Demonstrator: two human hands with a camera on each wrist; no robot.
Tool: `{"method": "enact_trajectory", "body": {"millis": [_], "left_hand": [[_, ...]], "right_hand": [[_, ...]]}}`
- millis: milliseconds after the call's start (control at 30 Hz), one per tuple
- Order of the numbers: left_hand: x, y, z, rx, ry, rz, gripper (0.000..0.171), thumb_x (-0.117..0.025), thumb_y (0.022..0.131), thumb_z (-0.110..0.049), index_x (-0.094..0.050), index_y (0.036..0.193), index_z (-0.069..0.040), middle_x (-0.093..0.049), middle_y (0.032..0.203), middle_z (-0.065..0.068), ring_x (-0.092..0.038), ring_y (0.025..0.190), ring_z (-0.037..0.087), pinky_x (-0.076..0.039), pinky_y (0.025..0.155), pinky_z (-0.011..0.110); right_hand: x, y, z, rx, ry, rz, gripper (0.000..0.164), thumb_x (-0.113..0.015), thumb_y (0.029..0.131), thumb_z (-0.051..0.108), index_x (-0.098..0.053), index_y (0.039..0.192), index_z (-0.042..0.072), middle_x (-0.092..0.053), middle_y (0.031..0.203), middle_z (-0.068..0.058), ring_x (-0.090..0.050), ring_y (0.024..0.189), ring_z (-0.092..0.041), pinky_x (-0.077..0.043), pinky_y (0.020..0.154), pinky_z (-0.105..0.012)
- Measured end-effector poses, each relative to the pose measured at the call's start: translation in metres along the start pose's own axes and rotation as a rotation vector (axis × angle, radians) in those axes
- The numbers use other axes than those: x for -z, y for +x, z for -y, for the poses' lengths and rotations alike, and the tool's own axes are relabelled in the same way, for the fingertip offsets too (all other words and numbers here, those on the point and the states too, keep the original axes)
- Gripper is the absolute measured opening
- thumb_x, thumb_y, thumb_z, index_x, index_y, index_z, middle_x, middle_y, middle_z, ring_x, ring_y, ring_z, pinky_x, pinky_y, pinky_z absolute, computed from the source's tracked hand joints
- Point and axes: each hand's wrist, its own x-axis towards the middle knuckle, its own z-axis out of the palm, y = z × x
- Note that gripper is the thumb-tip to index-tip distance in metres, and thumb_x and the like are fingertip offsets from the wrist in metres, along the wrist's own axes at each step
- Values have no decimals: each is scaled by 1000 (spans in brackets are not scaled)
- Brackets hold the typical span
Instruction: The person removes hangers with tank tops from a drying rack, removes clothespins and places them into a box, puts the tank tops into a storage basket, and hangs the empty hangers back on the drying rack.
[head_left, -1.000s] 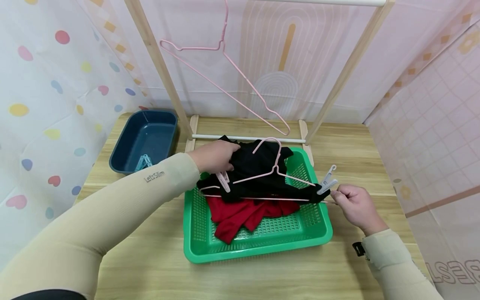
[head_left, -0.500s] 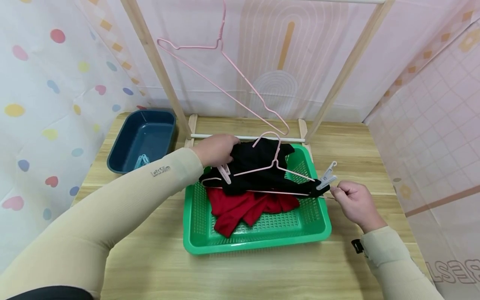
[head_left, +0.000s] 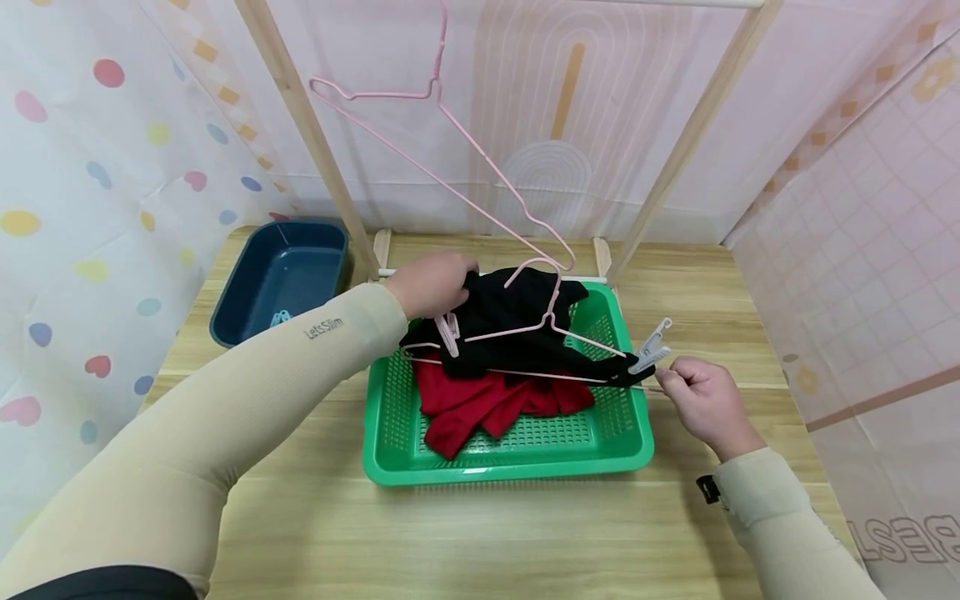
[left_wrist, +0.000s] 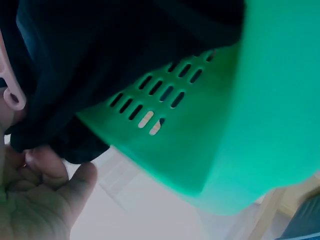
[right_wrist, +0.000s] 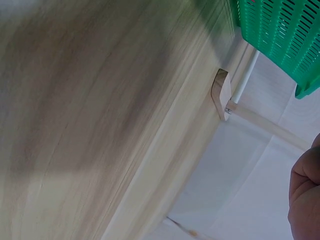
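In the head view, a black garment (head_left: pixel 517 310) lies on a pink hanger (head_left: pixel 553 302), over the green basket (head_left: pixel 510 477). My left hand (head_left: pixel 433 286) grips the cloth at its left side, beside a pale pink clothespin (head_left: pixel 448 336). The left wrist view shows that hand's curled fingers (left_wrist: pixel 45 165) at the cloth's edge. At the garment's right corner sits a grey-white clothespin (head_left: pixel 651 350). My right hand (head_left: pixel 708 404), fingers curled, pinches what looks like the hanger's thin right end; its fingertips are hidden. Under the hanger, a red garment (head_left: pixel 487 408) lies in the basket.
A second pink hanger (head_left: pixel 480 158) hangs above the basket, between the wooden posts (head_left: pixel 686 133) of a rack. To the left stands a dark blue tub (head_left: pixel 292 271) with light blue clothespins (head_left: pixel 280 317). Patterned cloth walls (head_left: pixel 97 200) enclose the wooden table (head_left: pixel 420 542).
The basket, the black garment and its hanger have shifted away from me, towards the rack. My left hand has moved slightly with them. Both hands keep their hold.
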Motion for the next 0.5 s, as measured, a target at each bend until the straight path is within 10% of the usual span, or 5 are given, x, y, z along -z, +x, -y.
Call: {"method": "enact_trajectory", "body": {"millis": [300,500], "left_hand": [[19,-15,-5,-78,-60,-236,34,-63,100,-12,-67,133,-5,-63,124,17,-54,119,37,-41,112,47],[31,-33,-11,-80,-279,-247,32,-63,102,-13,-68,133,-10,-56,138,12,-52,124,30,-44,112,45]], "right_hand": [[0,0,0,-27,13,-20,48,-60,97,1,-40,54,11,-33,54,12,-32,48,-6,-27,42,-29],[0,-1,1,-23,36,-46,44,-60,96,-1,-50,55,11,-38,55,11,-35,50,-6,-30,43,-29]]}}
